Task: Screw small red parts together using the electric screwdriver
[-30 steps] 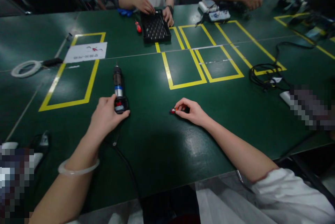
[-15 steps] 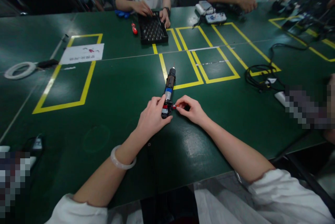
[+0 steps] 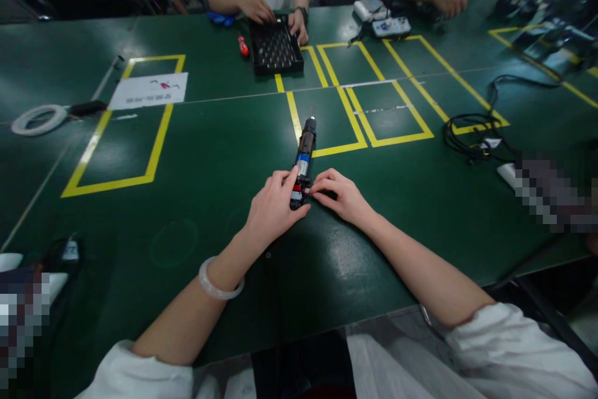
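Observation:
A slim electric screwdriver (image 3: 306, 147), its casing showing bare blue and silver inner parts, lies on the green table with its bit pointing away from me. My left hand (image 3: 275, 207) is closed around its near end, thumb and fingers on either side. At the right side of that end, my right hand (image 3: 340, 195) pinches a small red and silver part (image 3: 307, 190), which touches the screwdriver. Fingertips partly hide this small part.
Across the green table (image 3: 224, 150), a person's hands work at a black tray (image 3: 277, 53) of small parts, beside a red screwdriver (image 3: 243, 46). Coiled black cable (image 3: 467, 137) lies right; a paper sheet (image 3: 149, 91) and white coil (image 3: 40, 120) lie left.
My right hand has moved slightly left, bringing the small part closer against the screwdriver. My left hand keeps its hold. The whole view has shifted a little.

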Demonstrator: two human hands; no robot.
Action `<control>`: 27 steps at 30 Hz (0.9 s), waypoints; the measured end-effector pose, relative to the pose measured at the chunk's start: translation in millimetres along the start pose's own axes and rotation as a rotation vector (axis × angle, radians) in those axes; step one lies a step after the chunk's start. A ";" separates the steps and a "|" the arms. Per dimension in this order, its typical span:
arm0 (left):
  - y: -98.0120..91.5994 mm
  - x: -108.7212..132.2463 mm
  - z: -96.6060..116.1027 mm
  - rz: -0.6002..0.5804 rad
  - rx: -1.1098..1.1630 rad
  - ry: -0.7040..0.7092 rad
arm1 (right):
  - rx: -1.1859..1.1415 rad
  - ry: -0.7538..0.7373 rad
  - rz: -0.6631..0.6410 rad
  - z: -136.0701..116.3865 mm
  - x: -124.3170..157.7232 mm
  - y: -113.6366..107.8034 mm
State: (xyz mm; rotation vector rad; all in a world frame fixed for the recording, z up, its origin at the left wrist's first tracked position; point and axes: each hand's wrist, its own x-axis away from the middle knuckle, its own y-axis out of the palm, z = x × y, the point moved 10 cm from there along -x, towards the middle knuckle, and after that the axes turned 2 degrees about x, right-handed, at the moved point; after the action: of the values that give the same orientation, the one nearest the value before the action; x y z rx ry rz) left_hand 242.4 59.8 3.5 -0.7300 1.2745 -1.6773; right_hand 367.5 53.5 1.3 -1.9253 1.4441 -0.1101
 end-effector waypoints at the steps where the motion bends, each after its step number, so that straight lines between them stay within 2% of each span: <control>1: -0.2 0.0 0.3 0.001 -0.007 0.002 | 0.002 0.005 0.010 -0.1 0.1 -1.0; 7: -1.8 1.0 3.9 -0.002 -0.075 0.000 | 0.015 0.017 0.029 -1.0 0.2 -0.6; 16: -2.6 -5.6 10.5 0.051 -0.143 -0.056 | 0.044 0.142 0.072 4.5 2.3 -7.4; 23: -2.8 -9.8 7.9 0.059 -0.193 -0.053 | -0.044 0.136 0.042 6.0 3.1 -2.9; 27: -8.1 -4.3 -1.0 0.040 -0.222 -0.046 | -0.065 0.116 0.010 5.6 2.5 -0.1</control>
State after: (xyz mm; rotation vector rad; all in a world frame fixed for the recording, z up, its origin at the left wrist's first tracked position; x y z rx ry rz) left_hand 241.1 64.8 11.1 -0.8636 1.4483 -1.4929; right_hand 371.2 54.1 -3.6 -1.9926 1.5505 -0.1750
